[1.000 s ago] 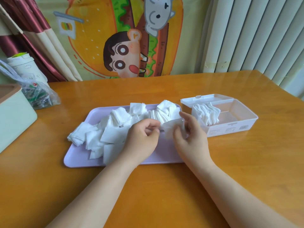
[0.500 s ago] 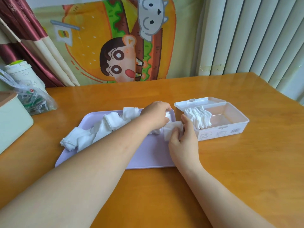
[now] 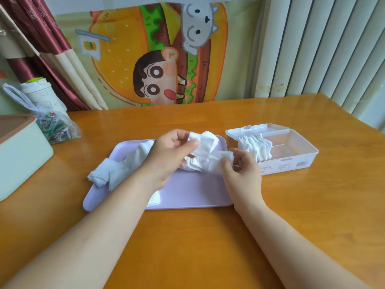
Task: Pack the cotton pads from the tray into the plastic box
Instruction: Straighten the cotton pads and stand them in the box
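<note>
Above the lilac tray point(image 3: 187, 195) our left hand point(image 3: 171, 150) grips a few cotton pads point(image 3: 203, 146), and our right hand point(image 3: 242, 174) pinches one pad point(image 3: 220, 161). More pads point(image 3: 116, 172) lie heaped on the tray, and a standing row point(image 3: 256, 149) fills the left end of the clear plastic box point(image 3: 295, 157).

Home: cartoon wall cloth point(image 3: 158, 53), curtains point(image 3: 48, 49)

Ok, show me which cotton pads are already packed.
The row of pads standing in the plastic box; the rest lie on the purple tray or are held.
</note>
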Available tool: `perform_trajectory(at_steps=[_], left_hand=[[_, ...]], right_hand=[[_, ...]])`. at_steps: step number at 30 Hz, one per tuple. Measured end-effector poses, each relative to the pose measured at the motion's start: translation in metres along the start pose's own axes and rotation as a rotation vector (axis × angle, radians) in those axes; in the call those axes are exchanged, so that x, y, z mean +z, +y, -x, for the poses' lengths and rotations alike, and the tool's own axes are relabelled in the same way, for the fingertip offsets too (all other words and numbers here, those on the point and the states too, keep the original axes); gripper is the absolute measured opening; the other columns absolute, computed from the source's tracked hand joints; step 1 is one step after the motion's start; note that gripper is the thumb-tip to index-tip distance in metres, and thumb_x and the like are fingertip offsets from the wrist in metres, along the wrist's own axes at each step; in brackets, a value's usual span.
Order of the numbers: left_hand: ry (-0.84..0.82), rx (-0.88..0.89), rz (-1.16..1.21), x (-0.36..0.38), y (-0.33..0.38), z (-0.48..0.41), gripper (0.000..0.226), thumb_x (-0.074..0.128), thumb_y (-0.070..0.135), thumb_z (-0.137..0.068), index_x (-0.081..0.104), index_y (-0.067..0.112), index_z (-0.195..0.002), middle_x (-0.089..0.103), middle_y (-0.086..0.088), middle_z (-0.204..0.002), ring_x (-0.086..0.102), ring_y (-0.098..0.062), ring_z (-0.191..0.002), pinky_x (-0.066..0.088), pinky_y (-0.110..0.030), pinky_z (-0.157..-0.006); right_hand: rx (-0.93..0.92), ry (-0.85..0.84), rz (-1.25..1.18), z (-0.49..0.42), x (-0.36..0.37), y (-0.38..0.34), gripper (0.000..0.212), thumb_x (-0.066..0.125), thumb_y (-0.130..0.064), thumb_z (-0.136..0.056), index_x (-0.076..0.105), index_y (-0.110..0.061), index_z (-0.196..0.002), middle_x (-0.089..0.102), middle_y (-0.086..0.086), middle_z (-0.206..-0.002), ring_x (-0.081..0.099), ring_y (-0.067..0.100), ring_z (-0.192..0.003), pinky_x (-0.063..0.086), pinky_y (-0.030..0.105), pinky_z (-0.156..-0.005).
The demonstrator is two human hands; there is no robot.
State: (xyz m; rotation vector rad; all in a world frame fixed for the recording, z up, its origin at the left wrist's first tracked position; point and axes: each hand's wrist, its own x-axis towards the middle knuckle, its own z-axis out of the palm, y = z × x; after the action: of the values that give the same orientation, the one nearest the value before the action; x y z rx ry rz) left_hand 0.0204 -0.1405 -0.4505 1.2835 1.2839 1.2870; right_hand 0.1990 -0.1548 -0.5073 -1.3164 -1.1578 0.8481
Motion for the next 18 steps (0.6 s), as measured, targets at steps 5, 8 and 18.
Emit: perform_trajectory(at_steps=[5, 8, 18], left_hand=[[-0.06, -0.136, 0.163, 0.015, -0.034, 0.025, 0.014, 0.075, 0.002, -0.093, 0.067, 0.012, -0.098, 0.076, -0.01, -0.091, 0.071, -0.018, -0.081, 0.056, -0.029, -0.065], [-0.021, -0.138, 0.122, 0.023, -0.044, 0.026, 0.013, 0.075, 0.003, -0.093, 0.067, 0.009, -0.102, 0.079, -0.017, -0.097, 0.074, -0.021, -0.081, 0.059, -0.032, -0.069], [0.006, -0.075, 0.053, 0.027, -0.049, 0.027, 0.01, 0.075, 0.006, -0.094, 0.068, 0.012, -0.096, 0.072, -0.006, -0.088, 0.074, -0.017, -0.076, 0.059, -0.031, -0.064]], right_hand=[[0.056, 0.003, -0.153, 0.0, -0.002, 0.0, 0.015, 0.074, -0.011, -0.09, 0.068, -0.023, -0.097, 0.073, -0.007, -0.082, 0.064, -0.001, -0.068, 0.048, 0.017, -0.067], [0.096, -0.062, -0.234, -0.001, -0.004, 0.0, 0.022, 0.074, -0.003, -0.09, 0.07, -0.017, -0.106, 0.081, 0.003, -0.086, 0.071, 0.007, -0.075, 0.053, 0.015, -0.068], [0.067, -0.124, -0.192, -0.005, -0.005, 0.007, 0.027, 0.064, 0.007, -0.091, 0.078, -0.014, -0.102, 0.082, -0.002, -0.087, 0.076, 0.01, -0.082, 0.057, 0.023, -0.073]])
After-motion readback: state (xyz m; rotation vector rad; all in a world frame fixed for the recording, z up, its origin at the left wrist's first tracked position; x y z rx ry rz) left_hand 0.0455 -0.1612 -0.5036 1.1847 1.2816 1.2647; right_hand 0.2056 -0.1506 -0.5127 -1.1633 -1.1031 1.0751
